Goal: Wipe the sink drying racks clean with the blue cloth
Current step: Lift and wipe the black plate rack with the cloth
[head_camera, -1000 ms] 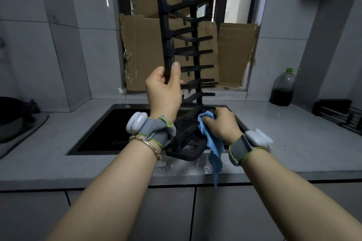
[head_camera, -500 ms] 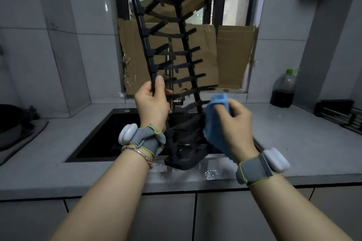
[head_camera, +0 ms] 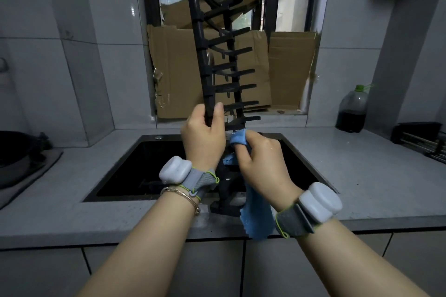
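While the drying rack (head_camera: 201, 55) stands on end, its foot on the front rim of the sink (head_camera: 135, 166) and its top tilted toward the window, the left grip (head_camera: 204, 137) is wrapped round the lower part of one side rail, thumb laid along it.

The right grip (head_camera: 263, 159) pinches the blue cloth (head_camera: 257, 219). A fold is drawn over a fingertip and held at the lowest prongs, and the rest hangs limp below the wrist.

Handling (judged):
- Rack: black, rigid, long and top-heavy when upended. One hand plus the resting foot seems enough, so probably light.
- The side rail is the sound hold. The prongs are thin and stick out, so they are likely to snag the cloth and poor to grasp.
- The bench (head_camera: 362, 176) glistens near the foot, so the foot may slide.
- Cloth: soft and thin, and conforms to a finger, which suits working between the prongs.

Containers:
- Sink: basin dark, contents cannot be made out.
- Bottle (head_camera: 352, 108), green cap, at the back right of the bench: dark liquid in its lower part.
- Pot (head_camera: 14, 152) at far left: inside not visible.
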### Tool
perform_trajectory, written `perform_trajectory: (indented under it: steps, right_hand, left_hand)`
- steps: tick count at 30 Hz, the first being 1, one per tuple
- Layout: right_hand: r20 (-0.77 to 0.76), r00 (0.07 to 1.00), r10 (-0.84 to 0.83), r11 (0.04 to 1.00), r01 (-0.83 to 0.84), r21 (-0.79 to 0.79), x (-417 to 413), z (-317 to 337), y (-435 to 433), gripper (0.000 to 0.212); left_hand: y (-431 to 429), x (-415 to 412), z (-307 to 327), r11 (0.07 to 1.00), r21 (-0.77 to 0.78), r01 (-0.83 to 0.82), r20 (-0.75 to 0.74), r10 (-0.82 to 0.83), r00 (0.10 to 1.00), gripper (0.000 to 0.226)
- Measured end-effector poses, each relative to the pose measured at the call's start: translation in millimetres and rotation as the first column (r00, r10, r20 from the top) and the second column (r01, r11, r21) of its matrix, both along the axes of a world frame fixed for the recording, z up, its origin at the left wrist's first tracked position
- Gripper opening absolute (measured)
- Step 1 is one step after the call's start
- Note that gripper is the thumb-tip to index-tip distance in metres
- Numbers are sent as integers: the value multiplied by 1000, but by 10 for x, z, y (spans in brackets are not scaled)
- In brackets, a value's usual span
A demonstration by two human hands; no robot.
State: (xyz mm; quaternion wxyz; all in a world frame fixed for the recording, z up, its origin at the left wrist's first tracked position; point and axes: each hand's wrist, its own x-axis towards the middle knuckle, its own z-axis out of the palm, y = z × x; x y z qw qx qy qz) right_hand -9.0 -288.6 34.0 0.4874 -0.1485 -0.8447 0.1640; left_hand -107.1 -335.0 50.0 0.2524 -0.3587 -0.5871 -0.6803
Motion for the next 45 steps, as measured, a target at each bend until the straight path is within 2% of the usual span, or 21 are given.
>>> perform_trajectory:
  steps: [2,5,7,9,11,12,15,18,20,23,25,28,30,33,35,37,41,43,45]
  right_hand:
    - [-86,996,-37,993,26,-118,8,-62,58,15]
    - [-308,942,-131,914,-6,-406,119,9,240,18]
    - [-378,921,-94,907,-77,-414,200,154,295,19]
    - [-337,939,67,909,-197,-366,205,281,211,17]
    - [-149,965,215,900,-255,-353,148,324,64,4]
    - [-41,972,232,905,-231,-358,113,320,6,9]
    - [121,978,171,930,-120,-347,22,341,-94,13]
    - [242,970,-11,980,59,-188,-27,371,-116,24]
    - [195,981,-5,977,46,-206,-26,365,-114,30]
    - [73,991,112,940,-82,-332,-26,311,-70,25]
    - [-99,986,135,873,-165,-459,-23,251,7,17]
    - [-334,942,30,741,-245,-625,62,199,204,13]
    - [-295,952,79,734,-256,-630,131,205,280,18]
    - [-153,947,284,701,-314,-640,96,242,178,49]
    - [-87,933,349,674,-314,-669,58,250,103,53]
    - [-34,936,350,663,-273,-697,46,266,86,46]
    - [74,945,318,726,-193,-660,12,301,48,4]
    - [66,951,303,728,-186,-660,-1,318,6,2]
    - [10,948,318,679,-220,-701,-26,306,-14,13]
  left_hand:
    - [-3,-21,-8,999,-22,-41,-41,41,998,34]
    - [-35,-173,-83,1000,20,5,-5,-5,1000,47]
    - [-59,-231,-134,999,20,28,21,-28,999,56]
    - [-64,-179,-144,998,9,63,56,-63,996,50]
    - [-56,-80,-121,997,7,73,72,-73,995,39]
    - [-43,-25,-98,996,14,90,84,-91,992,39]
    - [-29,39,-61,973,53,225,194,-231,953,40]
    - [-31,62,-96,956,71,283,214,-292,932,39]
    - [-38,45,-127,962,43,268,188,-271,944,40]
    - [-39,31,-136,988,-21,153,69,-151,986,40]
    - [-38,62,-101,988,-52,142,28,-141,990,38]
    - [-65,23,-60,976,-39,216,92,-212,973,32]
    - [-85,35,-39,967,6,254,135,-252,958,30]
    - [-77,120,-14,971,1,237,119,-236,965,34]
    - [-68,150,-10,968,-25,249,115,-245,963,38]
    - [-73,145,-27,960,-32,277,116,-272,955,38]
    - [-92,177,-77,955,-62,290,90,-284,955,32]
    - [-99,198,-90,960,-68,271,70,-266,961,33]
    - [-103,201,-104,965,-52,256,83,-251,964,33]
